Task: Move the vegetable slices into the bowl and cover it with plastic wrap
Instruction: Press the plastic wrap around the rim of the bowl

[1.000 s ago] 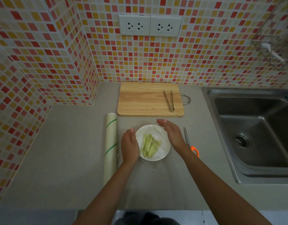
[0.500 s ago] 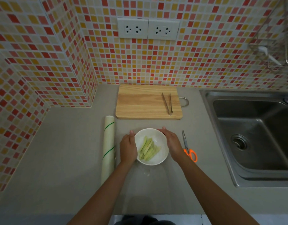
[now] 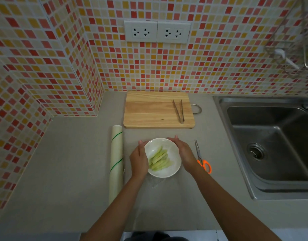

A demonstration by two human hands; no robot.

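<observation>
A white bowl [image 3: 172, 152] sits on the grey counter in front of me and holds several pale green vegetable slices [image 3: 159, 160]. Clear plastic wrap [image 3: 155, 182] lies over the bowl, and a crumpled edge of it shows on the counter at the bowl's near side. My left hand [image 3: 139, 160] presses flat against the bowl's left side. My right hand [image 3: 183, 153] cups the right side, fingertips at the far rim. The roll of plastic wrap [image 3: 116, 160] lies lengthwise just left of my left hand.
A wooden cutting board [image 3: 149, 110] lies behind the bowl with metal tongs [image 3: 179, 111] on its right part. Orange-handled scissors [image 3: 201, 158] lie right of my right hand. A steel sink [image 3: 274, 145] fills the right side. Tiled walls stand behind and to the left.
My right hand came down from above the bowl's far rim onto its right side. Both hands now hug the bowl more closely.
</observation>
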